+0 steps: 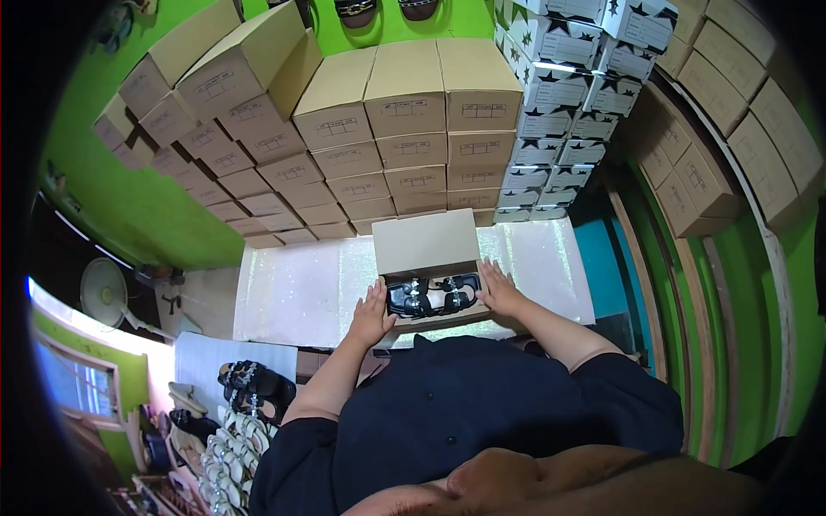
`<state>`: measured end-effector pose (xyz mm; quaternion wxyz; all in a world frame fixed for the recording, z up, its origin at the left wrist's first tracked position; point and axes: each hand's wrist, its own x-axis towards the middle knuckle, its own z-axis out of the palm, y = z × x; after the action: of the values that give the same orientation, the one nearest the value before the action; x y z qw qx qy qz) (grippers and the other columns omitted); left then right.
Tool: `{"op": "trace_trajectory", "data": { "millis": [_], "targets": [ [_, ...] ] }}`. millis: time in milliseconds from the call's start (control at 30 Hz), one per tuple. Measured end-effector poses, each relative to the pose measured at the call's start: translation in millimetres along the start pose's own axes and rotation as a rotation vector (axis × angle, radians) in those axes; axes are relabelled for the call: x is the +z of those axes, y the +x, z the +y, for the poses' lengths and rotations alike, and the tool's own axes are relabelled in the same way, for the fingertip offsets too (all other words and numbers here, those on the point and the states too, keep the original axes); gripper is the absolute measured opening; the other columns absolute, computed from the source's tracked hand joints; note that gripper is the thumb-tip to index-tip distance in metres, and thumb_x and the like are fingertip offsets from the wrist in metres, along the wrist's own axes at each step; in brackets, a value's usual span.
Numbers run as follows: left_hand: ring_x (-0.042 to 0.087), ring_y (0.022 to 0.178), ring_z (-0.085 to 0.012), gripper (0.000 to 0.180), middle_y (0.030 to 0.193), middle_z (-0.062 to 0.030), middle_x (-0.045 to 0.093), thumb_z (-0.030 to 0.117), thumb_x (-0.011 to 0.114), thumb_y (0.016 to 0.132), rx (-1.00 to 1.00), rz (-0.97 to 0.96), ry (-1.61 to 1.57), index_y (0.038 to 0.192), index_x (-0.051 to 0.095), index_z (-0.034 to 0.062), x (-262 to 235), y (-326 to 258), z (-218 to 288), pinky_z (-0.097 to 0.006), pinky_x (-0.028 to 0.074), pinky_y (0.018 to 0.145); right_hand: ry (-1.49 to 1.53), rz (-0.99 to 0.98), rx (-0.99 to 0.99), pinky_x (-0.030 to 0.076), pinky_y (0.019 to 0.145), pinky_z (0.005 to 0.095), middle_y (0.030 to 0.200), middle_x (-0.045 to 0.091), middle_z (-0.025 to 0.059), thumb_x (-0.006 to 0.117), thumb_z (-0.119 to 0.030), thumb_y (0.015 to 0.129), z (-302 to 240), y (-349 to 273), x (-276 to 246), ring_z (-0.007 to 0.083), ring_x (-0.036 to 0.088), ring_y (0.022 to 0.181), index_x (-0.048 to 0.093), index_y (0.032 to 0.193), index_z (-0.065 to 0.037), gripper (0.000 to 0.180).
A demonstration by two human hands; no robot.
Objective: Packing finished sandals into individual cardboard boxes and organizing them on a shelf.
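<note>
An open cardboard shoebox (425, 243) stands before me on a glittery white table, its lid flap raised at the far side. Inside lies a pair of black sandals (416, 298) with shiny decorations on the straps. Against the box's left end rests my left hand (372, 313), fingers stretched out. On the opposite end lies my right hand (500, 288), its fingers extended along the side. Neither hand grips anything; both touch only the outside of the box.
Stacked brown shoeboxes (404, 112) line the table's far side, beside white star-patterned boxes (559, 86). More boxes sit on a shelf (688, 185) at right. Black sandals (254, 387) and pale footwear (232, 456) are at lower left, near a fan (104, 292).
</note>
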<state>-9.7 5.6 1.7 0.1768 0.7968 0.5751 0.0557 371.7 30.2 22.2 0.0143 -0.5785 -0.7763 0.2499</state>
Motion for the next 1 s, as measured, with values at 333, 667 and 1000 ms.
{"op": "trace_trajectory", "data": {
  "millis": [333,667,1000],
  "targets": [
    [0.020,0.151,-0.0357,0.089,0.165,-0.0167,0.015,0.044,0.062,0.089,-0.014,0.001,0.006,0.158,0.018,0.0093,0,0,3,-0.056,0.022,0.118,1.285,0.193,0.216,0.006,0.123,0.0396,0.166,0.011,0.0154,0.025,-0.063,0.103,8,77,-7,0.0273,0.005,0.154,0.016,0.159,-0.009,0.078],
    [0.020,0.150,-0.0376,0.089,0.164,-0.0178,0.019,0.045,0.062,0.089,0.015,0.037,0.035,0.157,0.019,0.0059,-3,-4,-1,-0.055,0.024,0.118,1.459,0.132,0.007,-0.005,0.121,0.0491,0.167,0.010,0.0085,0.018,-0.070,0.099,7,36,2,0.0300,-0.002,0.154,0.022,0.159,-0.021,0.077],
    [0.019,0.150,-0.0427,0.092,0.163,-0.0203,0.018,0.057,0.049,0.093,0.063,0.370,-0.193,0.158,0.012,0.0038,-29,-4,-35,-0.058,0.019,0.118,1.624,-0.045,-0.010,0.014,0.123,0.0441,0.167,0.009,0.0063,0.017,-0.056,0.106,3,-11,33,0.0257,0.011,0.153,0.006,0.161,-0.027,0.063]
  ]
}}
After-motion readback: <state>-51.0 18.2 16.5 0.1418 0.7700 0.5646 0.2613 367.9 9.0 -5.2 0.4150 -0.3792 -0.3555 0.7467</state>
